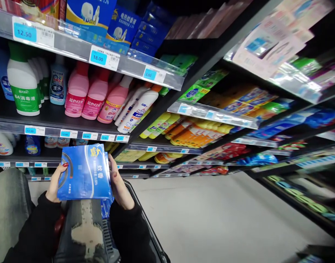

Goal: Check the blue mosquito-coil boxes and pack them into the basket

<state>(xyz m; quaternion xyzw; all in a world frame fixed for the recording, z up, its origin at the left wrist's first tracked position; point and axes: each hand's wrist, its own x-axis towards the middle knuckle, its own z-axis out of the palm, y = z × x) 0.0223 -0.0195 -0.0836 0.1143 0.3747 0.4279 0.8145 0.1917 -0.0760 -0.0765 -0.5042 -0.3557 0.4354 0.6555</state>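
Note:
A flat blue box with white print is held between both my hands, above a black shopping basket. My left hand grips its left edge, thumb on top, fingers underneath. My right hand clasps its right edge, fingers pressed along the side. Both arms wear black sleeves. Inside the basket, under the box, more blue packaging shows in part.
Store shelves run along the left: a white and green bottle, pink bottles, blue boxes on the top shelf, price tags on the rails. Another shelf rack stands right. Grey aisle floor lies between.

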